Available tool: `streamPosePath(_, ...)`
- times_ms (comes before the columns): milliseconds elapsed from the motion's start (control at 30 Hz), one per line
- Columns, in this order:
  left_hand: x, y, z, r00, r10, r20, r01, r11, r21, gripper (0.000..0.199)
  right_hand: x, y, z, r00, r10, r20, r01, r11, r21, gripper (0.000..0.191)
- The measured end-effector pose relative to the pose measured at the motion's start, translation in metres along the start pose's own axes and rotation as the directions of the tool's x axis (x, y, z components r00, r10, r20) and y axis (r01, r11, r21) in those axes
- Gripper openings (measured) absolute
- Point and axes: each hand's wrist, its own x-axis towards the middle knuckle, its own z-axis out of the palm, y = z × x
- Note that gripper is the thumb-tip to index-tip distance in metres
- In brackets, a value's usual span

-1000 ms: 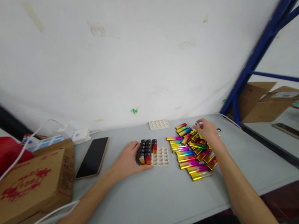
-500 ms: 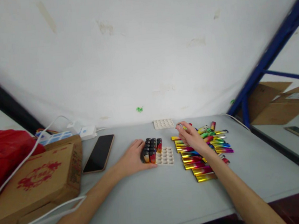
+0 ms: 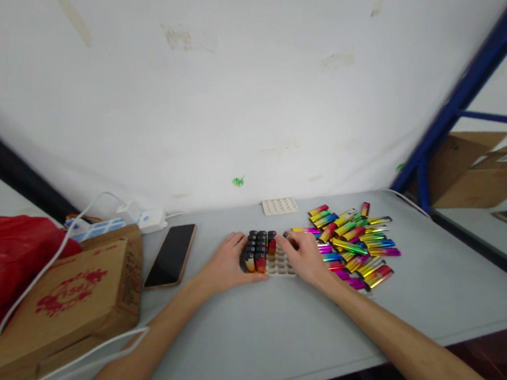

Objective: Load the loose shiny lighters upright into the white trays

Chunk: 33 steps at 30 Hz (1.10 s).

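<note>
Black-topped lighters (image 3: 259, 249) with shiny red and yellow bodies stand upright in rows at the left of a white holed tray (image 3: 281, 265). My left hand (image 3: 228, 261) is curled round the left side of this group, thumb along the near edge and fingers at the far side. My right hand (image 3: 305, 257) is over the tray's right part, its fingers pinched on a lighter (image 3: 286, 234); only the dark end shows, the rest is hidden. To its right lies a loose heap of metallic, many-coloured lighters (image 3: 352, 240).
A second white holed tray (image 3: 279, 206) lies by the wall. On the left are a phone (image 3: 171, 256), a cardboard box (image 3: 67, 303), a red bag (image 3: 13, 261), a power strip (image 3: 100, 230) and a white cable. A blue frame (image 3: 423, 179) and an open carton (image 3: 472, 181) stand right.
My right hand has moved left and down from above the lighter heap to the tray. My left hand keeps its place round the standing lighters. The view has shifted slightly.
</note>
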Motion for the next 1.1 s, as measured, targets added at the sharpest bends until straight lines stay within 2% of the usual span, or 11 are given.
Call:
streamPosePath(267,0.000,-0.002,0.002,1.000,0.010,-0.005,-0.010,1.000,0.009,0.069,0.004,-0.001,-0.006,1.000,-0.029,-0.012,0.028,0.997,-0.073,0.042)
streamPosePath(567,-0.001,-0.004,0.002,1.000,-0.005,0.003,0.005,1.000,-0.004,0.069,0.002,0.000,-0.004,0.999,-0.029,0.017,0.030,0.997,-0.072,0.050)
streamPosePath(867,0.000,-0.002,0.001,1.000,-0.017,-0.011,0.017,1.000,-0.006,0.069,0.005,0.007,-0.003,0.999,-0.038,0.010,0.039,0.992,-0.118,0.039)
streamPosePath(1100,0.000,-0.006,0.004,1.000,0.005,-0.011,-0.004,1.000,0.015,0.069,0.003,0.010,-0.003,0.997,-0.057,0.052,0.063,0.990,-0.123,0.050)
